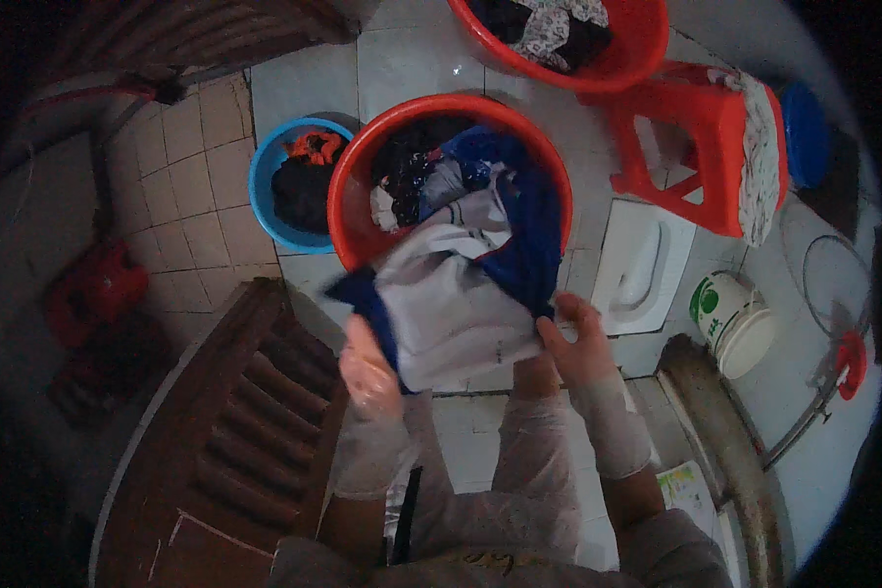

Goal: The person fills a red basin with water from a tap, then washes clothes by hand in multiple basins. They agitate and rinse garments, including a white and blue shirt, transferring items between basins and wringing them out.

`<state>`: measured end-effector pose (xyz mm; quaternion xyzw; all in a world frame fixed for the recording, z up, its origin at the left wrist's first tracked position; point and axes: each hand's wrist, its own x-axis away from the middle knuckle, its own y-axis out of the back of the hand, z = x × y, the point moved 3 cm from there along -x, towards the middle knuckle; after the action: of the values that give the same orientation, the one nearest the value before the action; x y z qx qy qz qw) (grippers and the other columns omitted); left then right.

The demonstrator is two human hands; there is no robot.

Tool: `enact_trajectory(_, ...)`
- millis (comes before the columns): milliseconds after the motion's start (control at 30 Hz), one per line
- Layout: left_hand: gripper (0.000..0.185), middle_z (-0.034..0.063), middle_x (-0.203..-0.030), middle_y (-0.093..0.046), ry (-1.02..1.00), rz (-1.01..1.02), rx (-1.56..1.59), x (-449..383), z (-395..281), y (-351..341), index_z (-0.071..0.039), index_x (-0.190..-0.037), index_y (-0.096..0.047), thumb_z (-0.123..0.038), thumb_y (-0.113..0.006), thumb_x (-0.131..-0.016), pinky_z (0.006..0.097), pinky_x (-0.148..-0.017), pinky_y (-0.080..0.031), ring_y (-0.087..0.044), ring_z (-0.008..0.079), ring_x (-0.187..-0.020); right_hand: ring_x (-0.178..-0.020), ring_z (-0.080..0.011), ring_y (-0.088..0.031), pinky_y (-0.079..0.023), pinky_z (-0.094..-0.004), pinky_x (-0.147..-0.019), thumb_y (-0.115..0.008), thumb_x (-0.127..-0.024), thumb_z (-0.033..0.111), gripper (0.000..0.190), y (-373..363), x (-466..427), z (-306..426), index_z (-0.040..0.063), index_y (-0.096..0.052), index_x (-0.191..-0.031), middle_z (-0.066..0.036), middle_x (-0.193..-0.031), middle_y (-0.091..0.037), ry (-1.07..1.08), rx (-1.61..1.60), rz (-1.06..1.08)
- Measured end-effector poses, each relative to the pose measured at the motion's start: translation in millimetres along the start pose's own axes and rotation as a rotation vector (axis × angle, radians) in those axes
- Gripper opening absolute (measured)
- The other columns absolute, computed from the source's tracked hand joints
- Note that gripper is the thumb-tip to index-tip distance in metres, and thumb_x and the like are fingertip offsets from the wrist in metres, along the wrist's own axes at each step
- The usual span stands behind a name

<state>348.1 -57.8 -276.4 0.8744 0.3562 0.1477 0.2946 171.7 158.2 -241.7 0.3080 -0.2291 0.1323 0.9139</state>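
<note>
A grey-white and navy blue garment (pixel 456 316) is spread between my hands in front of my legs. My left hand (pixel 371 371) holds its navy edge on the left, the fingers partly hidden by the fabric. With thumb and fingers, my right hand (pixel 577 338) pinches the navy part at the right. The far end of the garment lies over the near rim of a large red plastic basin (pixel 342 242). Inside that basin are dark clothes (pixel 404 165), some patterned, and a blue cloth (pixel 485 147).
A smaller blue basin (pixel 261 224) with dark and orange cloth stands left of the red one. Another red basin (pixel 658 37) with clothes, a red plastic stool (pixel 694 110), a squat toilet (pixel 643 264) and a white bucket (pixel 735 323) are right. A brown slatted door (pixel 264 411) stands near left.
</note>
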Motion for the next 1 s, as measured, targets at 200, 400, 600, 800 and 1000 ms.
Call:
enact_trajectory(200,0.034,0.0002,-0.082,-0.056,-0.586,0.303,0.000,4,-101,-22,-0.006,-0.120,-0.052,-0.030,-0.045,-0.098,0.0245,-0.063,-0.047,-0.055,0.0127,-0.071,-0.106,-0.0296,-0.054,-0.042,-0.0367,-0.092,-0.067,-0.075,0.004,0.037,-36,-22,29,0.004,-0.055,-0.111,-0.014,-0.107,-0.059,0.583,0.206,0.323)
enact_trajectory(400,0.040,0.0055,-0.091,-0.059,-0.232,0.780,0.333,-13,-154,-16,-0.002,-0.117,-0.054,-0.035,-0.047,-0.096,0.0272,-0.075,-0.045,-0.057,0.0178,-0.083,-0.104,-0.0280,-0.053,-0.042,-0.0362,-0.090,-0.066,-0.077,0.006,0.035,-51,-29,27,0.005,-0.055,-0.110,-0.013,-0.106,-0.058,0.531,0.160,0.340)
enact_trajectory(600,0.049,0.0120,-0.106,-0.062,0.736,1.096,0.747,-23,-140,6,0.002,-0.116,-0.055,-0.041,-0.048,-0.094,0.0301,-0.093,-0.041,-0.058,0.0236,-0.101,-0.101,-0.0265,-0.053,-0.042,-0.0357,-0.088,-0.064,-0.078,0.007,0.033,-49,-60,22,0.006,-0.054,-0.110,-0.012,-0.105,-0.057,0.330,0.061,0.351)
enact_trajectory(800,0.044,0.0080,-0.098,-0.065,0.383,0.834,0.879,-1,-153,-13,0.004,-0.108,-0.060,-0.036,-0.061,-0.088,0.0254,-0.081,-0.047,-0.063,0.0183,-0.090,-0.099,-0.0249,-0.052,-0.042,-0.0352,-0.086,-0.063,-0.080,0.009,0.031,-24,-35,44,0.006,-0.054,-0.109,-0.010,-0.105,-0.056,0.434,0.079,0.409)
enact_trajectory(1000,0.054,0.0080,-0.092,-0.067,0.545,0.610,0.066,-34,-108,-16,-0.004,-0.111,-0.062,-0.039,-0.076,-0.072,0.0312,-0.074,-0.053,-0.066,0.0225,-0.082,-0.096,-0.0233,-0.052,-0.042,-0.0347,-0.084,-0.061,-0.081,0.010,0.029,-46,-48,40,0.007,-0.053,-0.109,-0.009,-0.104,-0.054,0.352,-0.034,0.362)
